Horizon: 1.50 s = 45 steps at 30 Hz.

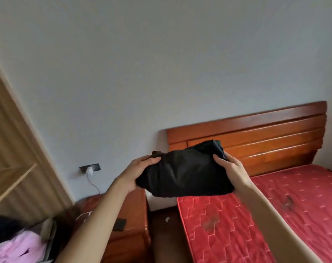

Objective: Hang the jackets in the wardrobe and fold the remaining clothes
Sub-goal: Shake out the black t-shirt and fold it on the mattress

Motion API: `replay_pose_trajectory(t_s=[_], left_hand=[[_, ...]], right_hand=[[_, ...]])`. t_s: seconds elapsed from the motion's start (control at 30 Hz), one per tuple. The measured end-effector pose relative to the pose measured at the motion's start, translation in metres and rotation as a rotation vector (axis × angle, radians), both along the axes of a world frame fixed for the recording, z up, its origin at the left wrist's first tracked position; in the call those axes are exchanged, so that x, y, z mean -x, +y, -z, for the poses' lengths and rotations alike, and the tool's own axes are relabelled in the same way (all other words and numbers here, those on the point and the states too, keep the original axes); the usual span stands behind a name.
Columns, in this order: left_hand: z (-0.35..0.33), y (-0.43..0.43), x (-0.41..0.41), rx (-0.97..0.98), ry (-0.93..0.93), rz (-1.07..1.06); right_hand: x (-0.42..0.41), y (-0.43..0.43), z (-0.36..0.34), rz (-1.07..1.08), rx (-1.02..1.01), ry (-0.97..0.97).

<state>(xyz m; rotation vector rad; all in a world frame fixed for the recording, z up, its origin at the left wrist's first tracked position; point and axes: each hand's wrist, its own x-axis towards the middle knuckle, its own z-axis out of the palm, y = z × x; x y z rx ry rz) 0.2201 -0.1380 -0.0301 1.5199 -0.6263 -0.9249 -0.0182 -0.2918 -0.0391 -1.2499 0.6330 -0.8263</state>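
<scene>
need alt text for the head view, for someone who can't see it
Two bare hands hold a folded black cloth bundle in the air, the left hand gripping its left end and the right hand its right end. Below it lie a red quilted mattress with a reddish-brown wooden headboard and a wooden bedside cabinet.

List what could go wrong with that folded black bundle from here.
1. The black garment is held in the air only at its ends, by the left hand and right hand. Its middle could sag and the fold may come undone.
2. If either grip loosens, it could drop into the gap between the red mattress and the nightstand.
</scene>
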Motion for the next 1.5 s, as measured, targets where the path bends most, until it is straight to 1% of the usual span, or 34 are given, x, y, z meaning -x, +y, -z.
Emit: replay_pose_trajectory(t_s=[0.1, 0.2, 0.3, 0.43, 0.57, 0.67, 0.73, 0.83, 0.9, 1.03, 1.27, 1.5], left_hand=[[0.002, 0.043, -0.05, 0.011, -0.018, -0.207], [0.005, 0.08, -0.101, 0.049, 0.011, -0.428], [0.008, 0.115, -0.148, 0.077, -0.036, -0.565], [0.014, 0.167, -0.204, 0.049, -0.058, -0.646], [0.015, 0.218, -0.245, 0.014, 0.039, -0.6], [0.015, 0.244, -0.264, 0.043, 0.035, -0.63], [0.015, 0.256, -0.276, 0.08, 0.011, -0.688], [0.019, 0.267, -0.303, 0.067, -0.113, -0.859], [0.021, 0.271, -0.323, 0.065, -0.14, -0.934], [0.018, 0.269, -0.363, 0.085, -0.225, -1.074], [0.007, 0.262, -0.417, 0.142, -0.178, -1.249], [0.006, 0.307, -0.445, 0.166, -0.177, -1.457]], right_hand=[[-0.068, 0.019, 0.001, -0.087, 0.017, 0.018], [-0.137, 0.041, 0.003, -0.128, 0.026, 0.036], [-0.205, 0.065, 0.003, -0.182, 0.046, 0.062], [-0.284, 0.096, 0.002, -0.281, 0.053, 0.105], [-0.351, 0.124, 0.005, -0.372, 0.068, 0.159], [-0.395, 0.144, 0.004, -0.442, 0.05, 0.185], [-0.423, 0.152, 0.006, -0.491, 0.035, 0.194], [-0.464, 0.158, 0.009, -0.589, -0.014, 0.193], [-0.492, 0.159, 0.011, -0.662, -0.039, 0.189], [-0.548, 0.153, 0.013, -0.78, -0.037, 0.132], [-0.643, 0.144, 0.0, -0.941, -0.029, 0.071], [-0.714, 0.188, -0.005, -1.146, -0.081, 0.046]])
